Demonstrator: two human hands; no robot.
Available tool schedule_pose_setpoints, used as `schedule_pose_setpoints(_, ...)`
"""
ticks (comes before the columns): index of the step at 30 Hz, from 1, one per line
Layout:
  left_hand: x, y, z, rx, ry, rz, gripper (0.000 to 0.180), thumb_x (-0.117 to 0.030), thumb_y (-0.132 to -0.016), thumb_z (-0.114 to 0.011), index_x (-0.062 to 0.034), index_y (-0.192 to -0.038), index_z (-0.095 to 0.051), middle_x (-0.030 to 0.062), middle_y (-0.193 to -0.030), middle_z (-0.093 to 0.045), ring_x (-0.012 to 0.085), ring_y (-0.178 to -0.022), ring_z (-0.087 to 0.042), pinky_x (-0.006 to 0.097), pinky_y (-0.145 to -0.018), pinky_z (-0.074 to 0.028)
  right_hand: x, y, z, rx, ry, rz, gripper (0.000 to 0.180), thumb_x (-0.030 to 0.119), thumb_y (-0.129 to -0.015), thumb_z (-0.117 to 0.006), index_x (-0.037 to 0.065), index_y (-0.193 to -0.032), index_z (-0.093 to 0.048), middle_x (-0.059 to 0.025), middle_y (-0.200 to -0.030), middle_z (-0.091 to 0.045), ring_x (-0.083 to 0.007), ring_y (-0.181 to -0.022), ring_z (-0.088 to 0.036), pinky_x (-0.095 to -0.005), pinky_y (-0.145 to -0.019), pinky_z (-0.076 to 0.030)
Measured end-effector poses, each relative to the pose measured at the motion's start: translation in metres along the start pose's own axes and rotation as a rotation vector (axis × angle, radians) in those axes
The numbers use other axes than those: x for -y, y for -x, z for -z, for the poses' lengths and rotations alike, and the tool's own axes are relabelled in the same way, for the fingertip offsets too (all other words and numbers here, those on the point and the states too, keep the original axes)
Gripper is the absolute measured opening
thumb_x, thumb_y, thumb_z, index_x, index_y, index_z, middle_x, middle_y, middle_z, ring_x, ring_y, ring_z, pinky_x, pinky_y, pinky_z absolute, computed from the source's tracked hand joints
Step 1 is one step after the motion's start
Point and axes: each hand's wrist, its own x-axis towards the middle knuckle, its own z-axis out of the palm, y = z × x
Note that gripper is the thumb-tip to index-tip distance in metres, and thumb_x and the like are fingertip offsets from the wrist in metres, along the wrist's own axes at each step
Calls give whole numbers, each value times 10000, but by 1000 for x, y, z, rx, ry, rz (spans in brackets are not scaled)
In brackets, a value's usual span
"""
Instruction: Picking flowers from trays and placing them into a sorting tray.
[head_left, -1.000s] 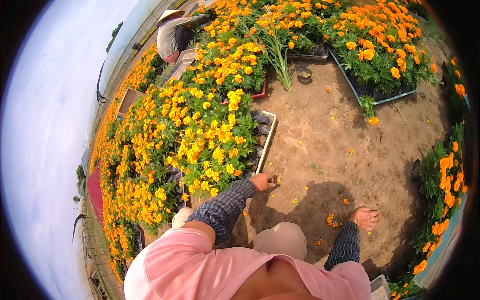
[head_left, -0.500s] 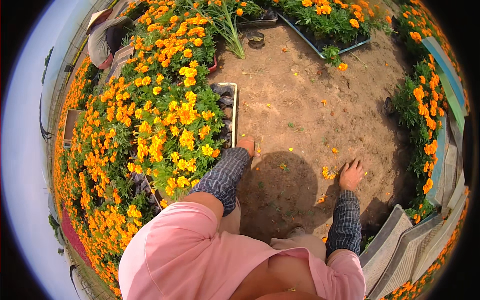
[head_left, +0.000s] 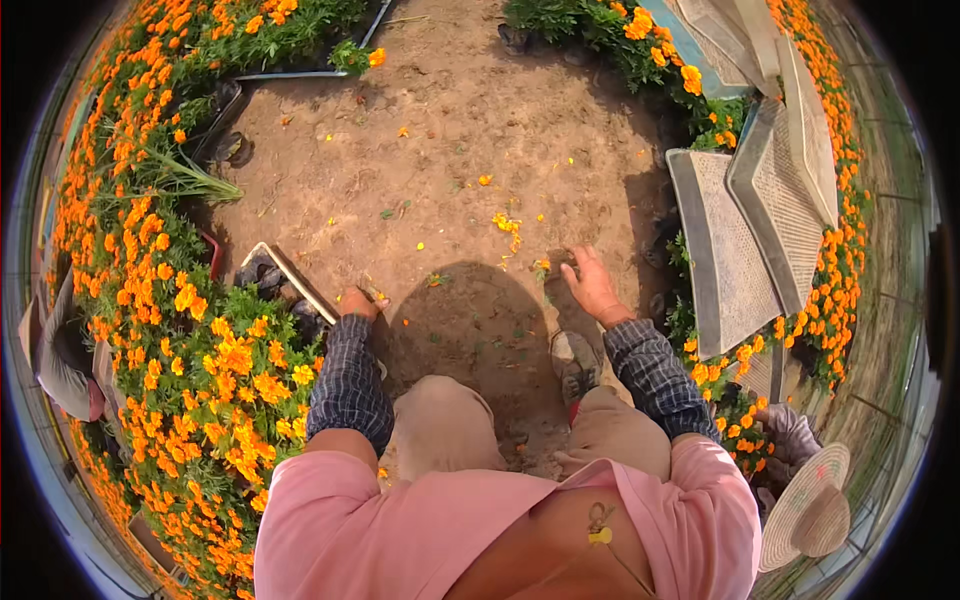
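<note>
Down low, the left hand (head_left: 357, 301) rests at the edge of a tray of orange flowers (head_left: 262, 345) at nine o'clock — its fingers are hidden, so I cannot tell if they grip. The right hand (head_left: 592, 287) lies flat on the dirt ground (head_left: 440, 170), fingers spread wide and holding nothing. Stacked empty trays (head_left: 745, 215) sit at three o'clock.

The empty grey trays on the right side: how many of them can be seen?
3, as far as I can tell: one flat tray nearest the right hand, a second overlapping its right edge, and a third above. More may lie hidden beneath them.
</note>
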Motion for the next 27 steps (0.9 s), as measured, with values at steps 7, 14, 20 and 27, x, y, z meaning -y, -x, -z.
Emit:
schedule_pose_setpoints(7,78,-86,-60,-35,171,-248,657,-359,-602,-824,69,-1029,-567,213,-980,-635,343,-937,-610,416,-821,-477,-23,50,81,-378,-629,-95,251,146,-921,-492,-4,-1119,-527,-74,-943,-603,-111,-756,-578,-263,-678,-489)
schedule_pose_setpoints(14,64,-66,-54,13,283,-302,642,-344,-586,-839,65,-1007,-577,228,-995,-632,338,-958,-608,410,-826,-478,-81,153,150,-1254,-597,-339,154,116,-919,-490,-4,-994,-551,-50,-822,-582,-96,-676,-555,-229,-619,-469)
schedule_pose_setpoints(20,43,-61,-46,-62,62,-117,748,-400,-559,-851,69,-1068,-565,239,-1056,-614,350,-1009,-592,407,-849,-473,-136,211,141,-1040,-754,-978,376,368,-886,-557,2,-798,-545,6,-615,-414,-107,-540,-461,-264,-519,-414)
schedule_pose_setpoints(27,1,-16,-25,92,77,-36,817,-423,-536,-857,64,-1110,-541,224,-1114,-592,327,-1042,-578,392,-863,-479,-151,218,139,-1009,-1574,-496,456,285,-886,-590,23,-1237,-465,-73,-1231,-526,-256,-1076,-526,-398,-866,-456)
